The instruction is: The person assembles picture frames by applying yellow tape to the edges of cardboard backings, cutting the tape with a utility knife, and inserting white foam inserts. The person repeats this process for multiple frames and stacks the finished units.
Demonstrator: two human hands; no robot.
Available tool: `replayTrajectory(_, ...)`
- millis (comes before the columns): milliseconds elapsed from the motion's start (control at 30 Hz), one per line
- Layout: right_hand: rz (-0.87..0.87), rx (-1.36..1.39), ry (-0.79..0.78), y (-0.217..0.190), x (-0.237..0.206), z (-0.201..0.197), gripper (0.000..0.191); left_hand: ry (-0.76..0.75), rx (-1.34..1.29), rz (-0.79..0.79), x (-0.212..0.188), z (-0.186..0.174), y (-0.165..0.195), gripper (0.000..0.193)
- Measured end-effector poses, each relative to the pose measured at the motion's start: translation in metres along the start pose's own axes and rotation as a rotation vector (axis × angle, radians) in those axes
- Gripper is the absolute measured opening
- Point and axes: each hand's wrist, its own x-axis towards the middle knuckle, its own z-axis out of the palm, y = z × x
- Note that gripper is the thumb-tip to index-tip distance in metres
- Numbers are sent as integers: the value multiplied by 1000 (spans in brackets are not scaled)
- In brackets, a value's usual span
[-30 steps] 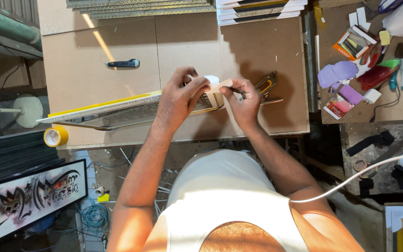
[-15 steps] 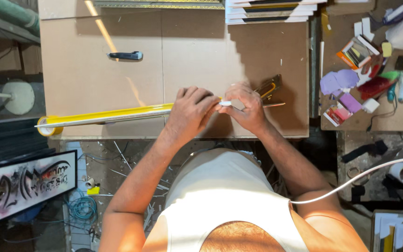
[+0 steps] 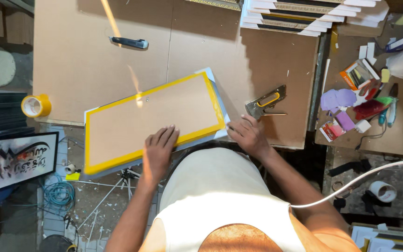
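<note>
A flat picture frame lies back side up (image 3: 150, 119), a brown board edged all round with yellow tape, half over the near edge of the worktable (image 3: 94, 56). My left hand (image 3: 158, 148) rests flat on its near edge, fingers spread. My right hand (image 3: 246, 135) grips the frame's near right corner. A metal staple gun with a yellow handle (image 3: 267, 102) lies on the table just beyond my right hand.
A roll of yellow tape (image 3: 36, 105) sits at the table's left edge and a dark-handled knife (image 3: 129, 43) lies farther back. Stacked frame mouldings (image 3: 304, 16) are at the back right. A cluttered side table (image 3: 374, 98) stands right; a framed black picture (image 3: 15, 161) leans lower left.
The frame stood on edge between both hands earlier; it now lies flat, back up. My left hand has gone onto its face and my right hand to its corner.
</note>
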Motion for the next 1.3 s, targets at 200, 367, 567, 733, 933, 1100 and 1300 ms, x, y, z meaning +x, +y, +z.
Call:
replayTrajectory(200,119,-58,-124,28,-24,59,16,-92,377,58,33,92,1,81)
replayTrajectory(367,196,-108,-176,27,-29,66,20,-248,-170,97,82,112,11,87)
replayTrajectory(567,293,-217,-284,28,-14,38,39,-76,-292,178,130,132,20,42)
replayTrajectory(733,468,-299,-375,58,-16,-14,78,-63,-260,194,132,138,17,40)
replayTrajectory(933,678,-237,-752,56,-23,0,63,-64,-247,182,132,142,16,40)
replayTrajectory(1100,880,53,-694,34,-23,30,41,-52,-254,177,130,147,15,43)
replayTrajectory(1300,719,-30,-574,16,-8,52,41,-54,-220,176,129,149,15,45)
